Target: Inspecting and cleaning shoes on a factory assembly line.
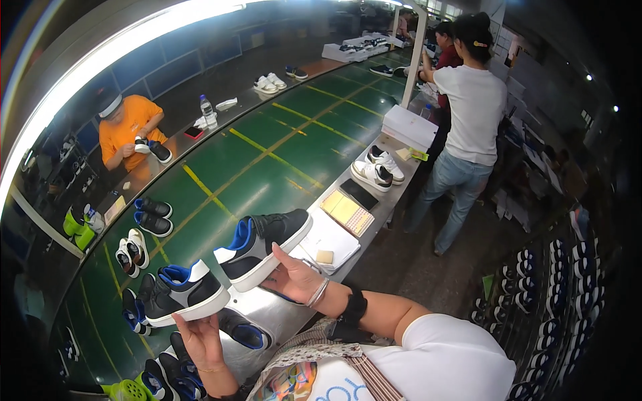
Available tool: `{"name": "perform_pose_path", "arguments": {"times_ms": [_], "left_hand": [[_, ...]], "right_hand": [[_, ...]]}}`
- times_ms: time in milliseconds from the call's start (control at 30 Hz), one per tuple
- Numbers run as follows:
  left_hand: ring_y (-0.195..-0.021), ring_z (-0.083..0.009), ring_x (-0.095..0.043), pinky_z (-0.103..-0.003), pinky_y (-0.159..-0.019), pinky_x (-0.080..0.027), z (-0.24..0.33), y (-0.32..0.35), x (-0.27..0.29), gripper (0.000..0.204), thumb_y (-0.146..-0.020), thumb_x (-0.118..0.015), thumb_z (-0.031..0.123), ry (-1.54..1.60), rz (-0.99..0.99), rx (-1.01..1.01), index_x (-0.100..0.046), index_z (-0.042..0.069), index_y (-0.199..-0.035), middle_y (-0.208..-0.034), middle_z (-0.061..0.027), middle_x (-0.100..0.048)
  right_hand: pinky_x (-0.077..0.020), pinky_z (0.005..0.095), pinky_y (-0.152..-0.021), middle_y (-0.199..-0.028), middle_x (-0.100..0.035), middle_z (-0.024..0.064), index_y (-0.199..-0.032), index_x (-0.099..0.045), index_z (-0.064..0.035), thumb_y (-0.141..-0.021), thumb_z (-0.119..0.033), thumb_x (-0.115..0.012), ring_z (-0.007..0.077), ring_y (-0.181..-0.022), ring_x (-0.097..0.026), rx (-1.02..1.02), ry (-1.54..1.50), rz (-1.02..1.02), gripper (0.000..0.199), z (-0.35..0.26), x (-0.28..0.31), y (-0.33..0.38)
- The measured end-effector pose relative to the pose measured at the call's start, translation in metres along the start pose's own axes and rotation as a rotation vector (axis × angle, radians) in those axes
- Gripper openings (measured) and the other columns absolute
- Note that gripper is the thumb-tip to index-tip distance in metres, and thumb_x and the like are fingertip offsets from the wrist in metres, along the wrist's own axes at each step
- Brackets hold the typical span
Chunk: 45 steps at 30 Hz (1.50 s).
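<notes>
Over the green conveyor belt point(267, 160), which runs away from you toward the far end of the hall, you hold a pair of sneakers up, one on each palm. Largest first: the belt itself, with yellow lines, carries more pairs on its far side, a black-and-blue pair point(152, 215) and a white-and-black pair point(132, 251) near the seated worker in orange point(127, 130), who handles a shoe of their own. On the belt's near steel edge sit a white pair point(378, 168), a notepad point(346, 210) and a white box point(409, 125), with a standing person in a white shirt point(471, 107) just beside that box. Now your own load. Your right hand point(294, 277) is open and cupped under the sole of the right sneaker point(264, 247), black with a blue lining and white sole, fingers curled at its edge. Your left hand point(200, 341) lies flat and open beneath the left sneaker point(184, 291), carrying it rather than clasping it. Each shoe looks light, with a stiff rubber sole and a soft, yielding upper, so neither should be fragile. Balanced on open palms they may slide or tip toward the belt. A surer hold would be thumb over the collar and fingers under the sole, at mid-length.
</notes>
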<state>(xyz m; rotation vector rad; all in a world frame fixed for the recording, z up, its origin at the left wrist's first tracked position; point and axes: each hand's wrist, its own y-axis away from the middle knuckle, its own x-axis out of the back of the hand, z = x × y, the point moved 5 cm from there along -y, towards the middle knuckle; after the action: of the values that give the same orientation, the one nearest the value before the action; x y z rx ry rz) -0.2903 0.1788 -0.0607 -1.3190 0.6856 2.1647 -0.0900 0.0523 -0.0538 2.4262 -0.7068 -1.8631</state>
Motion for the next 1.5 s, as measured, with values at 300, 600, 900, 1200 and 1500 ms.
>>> {"name": "perform_pose_path", "arguments": {"times_ms": [300,600,900,1200,1500], "left_hand": [[-0.097,-0.0212,-0.056,-0.040,-0.088,-0.049,0.014,0.020,-0.011,0.020,-0.085,-0.060,0.021,-0.222,0.185,-0.236,-0.056,0.003,-0.093,-0.093,-0.0075,-0.060],[-0.095,-0.0206,-0.056,-0.040,-0.089,-0.047,0.016,0.030,-0.026,0.021,-0.085,-0.060,0.023,-0.274,0.189,-0.272,-0.055,0.005,-0.096,-0.095,-0.0050,-0.059],[-0.096,-0.0208,-0.056,-0.038,-0.086,-0.050,0.019,0.032,-0.027,0.022,-0.085,-0.059,0.023,-0.276,0.171,-0.279,-0.054,0.005,-0.096,-0.096,-0.0056,-0.058],[-0.095,-0.0211,-0.056,-0.040,-0.087,-0.049,0.020,0.034,-0.022,0.023,-0.085,-0.059,0.024,-0.280,0.156,-0.276,-0.054,0.004,-0.097,-0.096,-0.0060,-0.058],[-0.097,-0.0219,-0.056,-0.041,-0.089,-0.048,0.020,0.035,-0.023,0.024,-0.085,-0.059,0.024,-0.280,0.158,-0.276,-0.054,0.005,-0.099,-0.098,-0.0061,-0.058]], "right_hand": [[-0.0493,0.0354,-0.078,-0.089,-0.055,-0.0013,-0.094,-0.053,-0.0122,-0.083,-0.018,-0.063,0.0134,-0.088,-0.055,0.211,0.230,0.135,0.016,-0.010,-0.008,0.014],[-0.0457,0.0396,-0.085,-0.091,-0.055,-0.0017,-0.095,-0.053,-0.0111,-0.084,-0.021,-0.062,0.0149,-0.093,-0.055,0.231,0.302,0.106,0.017,-0.003,-0.023,0.017],[-0.0503,0.0342,-0.079,-0.090,-0.055,-0.0019,-0.095,-0.053,-0.0114,-0.084,-0.021,-0.062,0.0136,-0.089,-0.056,0.220,0.319,0.107,0.017,0.005,-0.026,0.017],[-0.0489,0.0388,-0.082,-0.099,-0.057,0.0043,-0.101,-0.051,-0.0081,-0.083,-0.029,-0.062,0.0192,-0.095,-0.057,0.235,0.372,0.091,0.030,0.009,-0.024,0.016],[-0.0505,0.0367,-0.081,-0.092,-0.056,0.0023,-0.098,-0.050,-0.0093,-0.083,-0.024,-0.063,0.0170,-0.091,-0.057,0.219,0.344,0.082,0.025,0.011,-0.031,0.019]]}}
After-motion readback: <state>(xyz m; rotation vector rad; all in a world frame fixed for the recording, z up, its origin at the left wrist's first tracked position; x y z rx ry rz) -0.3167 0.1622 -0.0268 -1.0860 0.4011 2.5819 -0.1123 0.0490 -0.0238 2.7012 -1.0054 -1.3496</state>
